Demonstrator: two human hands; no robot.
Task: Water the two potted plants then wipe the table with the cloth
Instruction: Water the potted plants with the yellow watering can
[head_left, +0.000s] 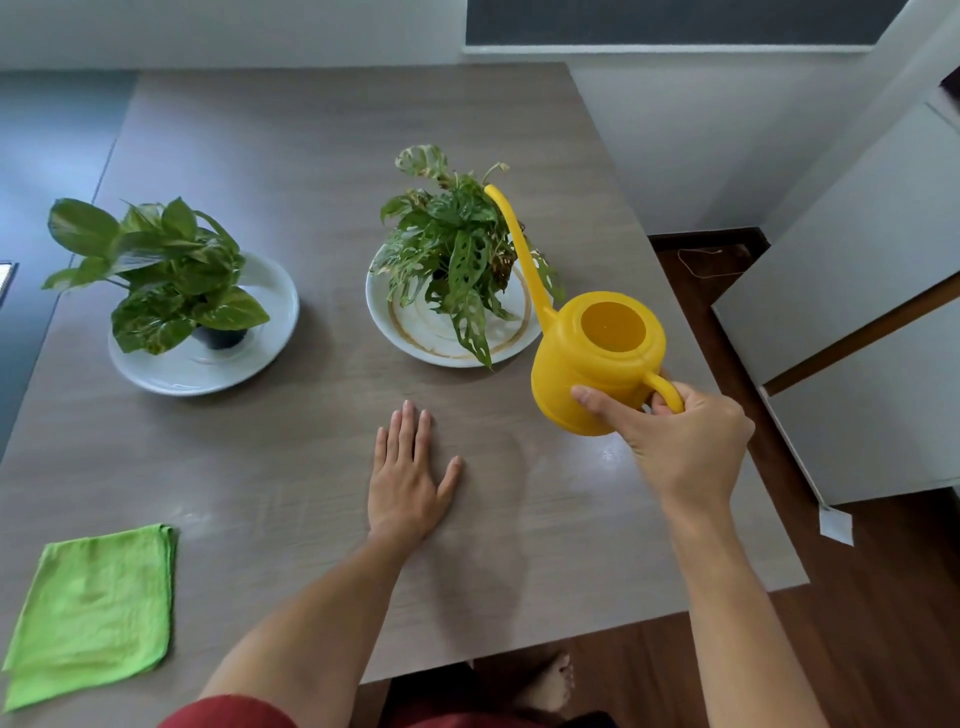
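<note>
At the near left corner of the grey wood-grain table (291, 156) a folded green microfibre cloth (96, 608) lies flat, well apart from everything else, presumably parked there until the wiping step. Farther back on the left, a pothos (156, 265) in a small black pot (221, 336) stands on a white plate (208, 364) that would catch any runoff. Toward the middle, the left hand (408, 478) rests palm down on the tabletop with straight fingers, holding nothing; it looks like a brace while the other arm reaches. Behind it, a Swiss-cheese-type plant (452, 244) with holed leaves sits on a gold-ringed white plate (447, 338). To the right, the right hand (675, 436) grips the yellow watering can (597, 358), fingers curled through the handle and thumb pressed along the body to steady it. The can is held above the table's right side, its long spout reaching up over this plant's foliage, so pouring here seems about to begin or already under way; no stream of water is visible.
</note>
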